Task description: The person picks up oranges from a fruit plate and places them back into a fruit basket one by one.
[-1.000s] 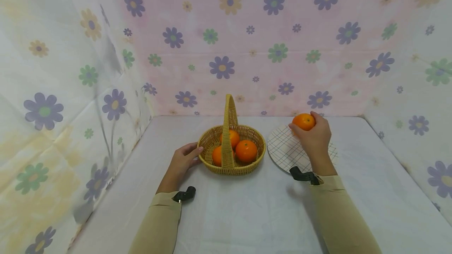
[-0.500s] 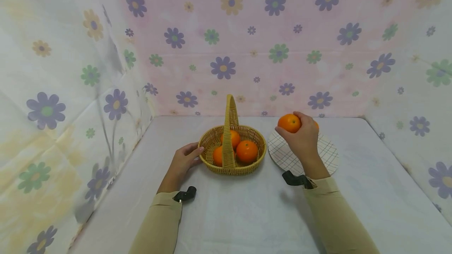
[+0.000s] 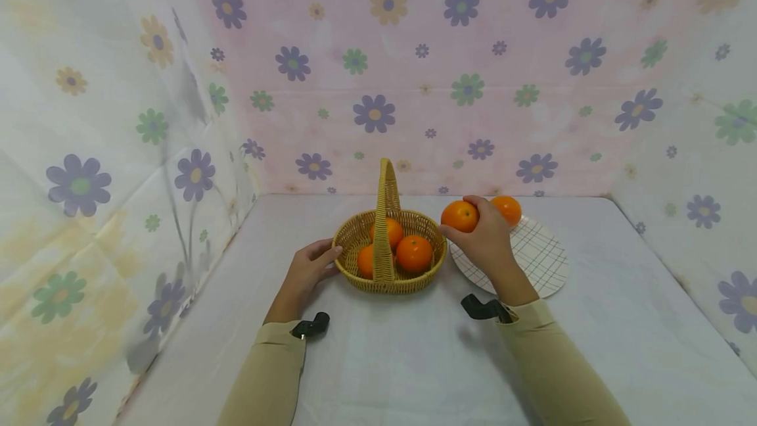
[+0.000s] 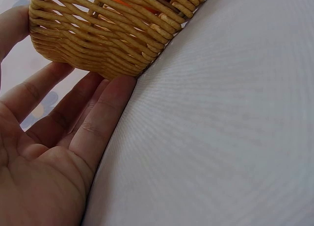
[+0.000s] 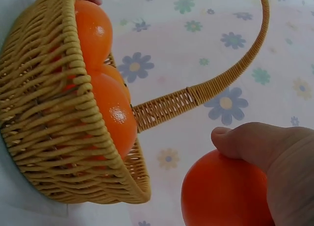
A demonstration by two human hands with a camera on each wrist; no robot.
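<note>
A yellow wicker basket with a tall arched handle holds several oranges; an orange shows to the right of the handle, with others partly behind it. My left hand touches the basket's left end, fingers fairly straight. In the left wrist view, its fingers lie against the lower wicker wall. My right hand grips another orange between thumb and fingers, just right of the basket's rim. In the right wrist view, the thumb lies over the held orange, apart from the basket.
A round white plate with a grid pattern lies right of the basket, partly under my right hand. One orange shows at its far side. Flowered cloth stands behind and at both sides of the white-covered table.
My right hand has carried its orange left from over the plate to beside the basket's rim, uncovering another orange behind it. The left hand and basket have stayed in place.
</note>
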